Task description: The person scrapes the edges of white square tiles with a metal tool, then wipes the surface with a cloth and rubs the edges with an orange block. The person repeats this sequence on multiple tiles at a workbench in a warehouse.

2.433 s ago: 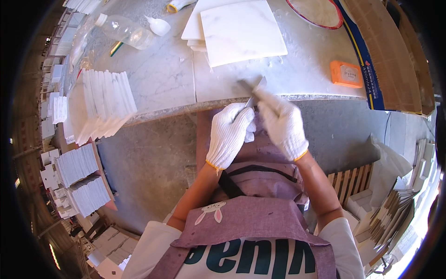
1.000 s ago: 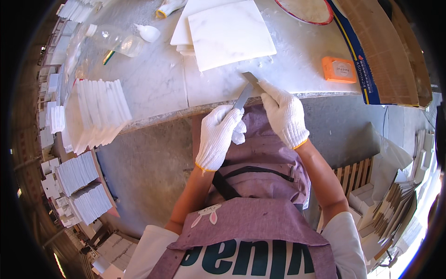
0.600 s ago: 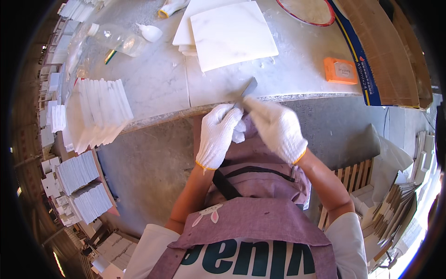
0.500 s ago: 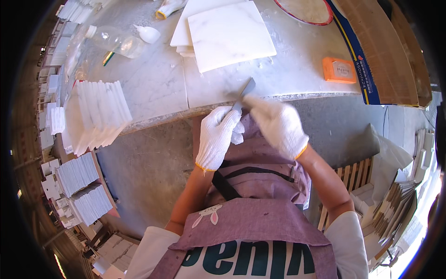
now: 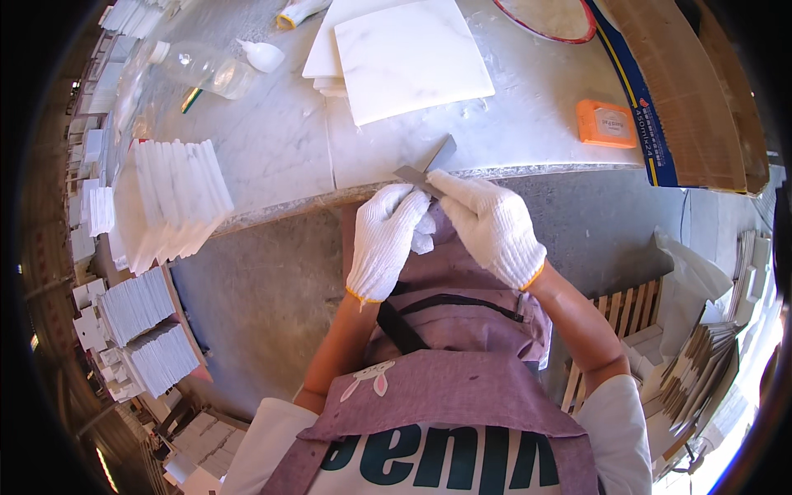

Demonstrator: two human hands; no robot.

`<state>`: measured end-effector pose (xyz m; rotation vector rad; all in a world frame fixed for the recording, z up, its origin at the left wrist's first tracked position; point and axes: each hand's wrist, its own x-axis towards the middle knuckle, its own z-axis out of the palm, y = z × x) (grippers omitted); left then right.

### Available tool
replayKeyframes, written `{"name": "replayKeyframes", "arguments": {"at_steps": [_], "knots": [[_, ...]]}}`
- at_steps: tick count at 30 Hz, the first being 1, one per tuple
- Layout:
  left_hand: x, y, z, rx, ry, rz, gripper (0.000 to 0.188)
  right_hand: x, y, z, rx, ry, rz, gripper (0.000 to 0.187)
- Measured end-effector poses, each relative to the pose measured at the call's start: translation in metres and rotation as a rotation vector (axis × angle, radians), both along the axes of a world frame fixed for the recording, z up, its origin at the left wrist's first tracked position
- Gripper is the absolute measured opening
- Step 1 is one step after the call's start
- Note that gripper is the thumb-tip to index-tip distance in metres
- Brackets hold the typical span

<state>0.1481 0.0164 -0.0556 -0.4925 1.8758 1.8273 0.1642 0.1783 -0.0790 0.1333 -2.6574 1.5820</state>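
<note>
Both my hands wear white knitted gloves with yellow cuffs and meet in front of the table's near edge. My left hand (image 5: 384, 243) is closed round the lower end of a flat grey metal blade (image 5: 444, 153), which slants up and right over the tabletop. My right hand (image 5: 493, 224) pinches a second flat grey blade (image 5: 409, 174), its tip pointing left. The two blades cross just above my fingertips, apparently touching. Gloved fingers hide the held ends of both, so any handles cannot be made out.
White marble-look slabs (image 5: 417, 62) lie stacked on the table (image 5: 272, 157). More slabs (image 5: 173, 198) stand upright at its left edge. A clear bottle (image 5: 202, 70), small white squeeze bottle (image 5: 264, 56), orange block (image 5: 606, 124), red-rimmed round item (image 5: 551, 18) and cardboard box (image 5: 701, 99) surround the work area.
My right hand, blurred by motion before, is now sharp and slightly lower. Its blade shows clearly across the left-hand blade. My left hand has hardly moved.
</note>
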Motion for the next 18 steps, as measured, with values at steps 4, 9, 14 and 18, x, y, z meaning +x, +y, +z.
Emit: {"name": "replayKeyframes", "arguments": {"at_steps": [4, 9, 14, 18], "knots": [[0.001, 0.001, -0.001, 0.045, -0.021, 0.03, 0.02, -0.008, 0.0, -0.013, -0.047, 0.006, -0.082, 0.029], [0.0, -0.002, -0.007, 0.052, -0.036, 0.023, 0.021, 0.0, -0.012, -0.003, -0.064, -0.122, -0.088, 0.029], [0.0, 0.001, -0.006, 0.068, -0.019, 0.056, 0.022, 0.004, -0.017, -0.008, -0.031, 0.081, -0.086, 0.029], [0.003, -0.001, -0.007, 0.083, -0.055, 0.041, 0.022, -0.008, -0.005, -0.005, -0.06, -0.215, -0.137, 0.029]]}}
